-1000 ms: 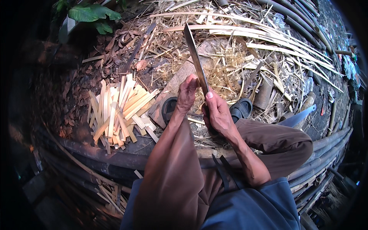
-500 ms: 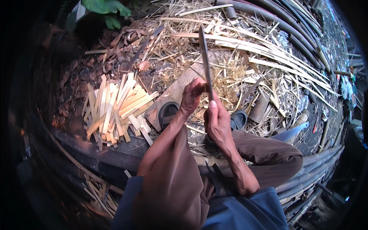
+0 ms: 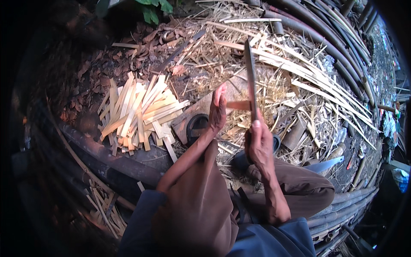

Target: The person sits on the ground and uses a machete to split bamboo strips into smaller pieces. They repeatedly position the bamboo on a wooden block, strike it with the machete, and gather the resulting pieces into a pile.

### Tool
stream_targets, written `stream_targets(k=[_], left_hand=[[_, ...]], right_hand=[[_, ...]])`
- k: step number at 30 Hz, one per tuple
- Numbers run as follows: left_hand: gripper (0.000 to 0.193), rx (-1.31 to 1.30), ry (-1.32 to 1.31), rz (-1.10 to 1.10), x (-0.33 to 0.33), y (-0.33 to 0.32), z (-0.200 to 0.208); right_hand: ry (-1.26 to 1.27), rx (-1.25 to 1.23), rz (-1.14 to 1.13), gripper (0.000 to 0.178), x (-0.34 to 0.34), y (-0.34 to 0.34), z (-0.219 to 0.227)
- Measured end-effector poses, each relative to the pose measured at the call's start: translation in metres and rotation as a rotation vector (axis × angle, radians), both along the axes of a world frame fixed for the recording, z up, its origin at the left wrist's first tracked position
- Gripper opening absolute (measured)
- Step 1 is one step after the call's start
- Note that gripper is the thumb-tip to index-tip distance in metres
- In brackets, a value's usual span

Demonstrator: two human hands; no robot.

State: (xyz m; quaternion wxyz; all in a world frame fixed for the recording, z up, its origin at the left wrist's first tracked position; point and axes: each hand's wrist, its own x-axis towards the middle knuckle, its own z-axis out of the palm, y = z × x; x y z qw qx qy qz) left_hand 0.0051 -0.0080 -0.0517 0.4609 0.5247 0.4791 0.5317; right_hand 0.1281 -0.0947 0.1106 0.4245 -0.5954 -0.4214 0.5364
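Two hands (image 3: 218,112) (image 3: 260,143) grip: flat wooden strip (image 3: 238,105) left; long metal blade (image 3: 251,77) right

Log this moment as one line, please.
left hand: holds short strip; right hand: grips long blade; pale strips: piled at left

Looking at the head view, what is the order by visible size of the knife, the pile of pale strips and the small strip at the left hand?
From largest to smallest:
1. Pile of pale strips
2. Knife
3. Small strip
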Motion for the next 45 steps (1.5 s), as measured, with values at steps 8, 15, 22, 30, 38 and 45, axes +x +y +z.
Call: stream_targets(k=[8, 15, 22, 30, 38, 45], left_hand=[[0.076, 0.330, 0.106, 0.025, -0.012, -0.027, 0.058], [0.050, 0.650, 0.542, -0.201, -0.004, -0.054, 0.069], [0.034, 0.734, 0.505, -0.259, 0.013, -0.073, 0.046], [0.028, 0.786, 0.419, -0.324, 0.024, -0.078, 0.038], [0.023, 0.868, 0.299, -0.367, 0.017, -0.080, 0.027], [0.024, 0.832, 0.254, -0.372, 0.018, -0.080, 0.029]], right_hand=[[-0.144, -0.193, 0.085, 0.058, 0.027, -0.013, -0.062], [-0.621, -0.137, 0.203, 0.039, 0.021, -0.041, -0.080], [-0.407, -0.346, 0.127, 0.043, 0.027, -0.063, -0.094], [-0.620, -0.184, 0.214, 0.026, 0.028, -0.055, -0.107], [-0.876, -0.174, 0.191, 0.021, 0.027, -0.067, -0.126], [-1.380, -0.195, 0.081, 0.019, 0.007, -0.076, -0.156]])
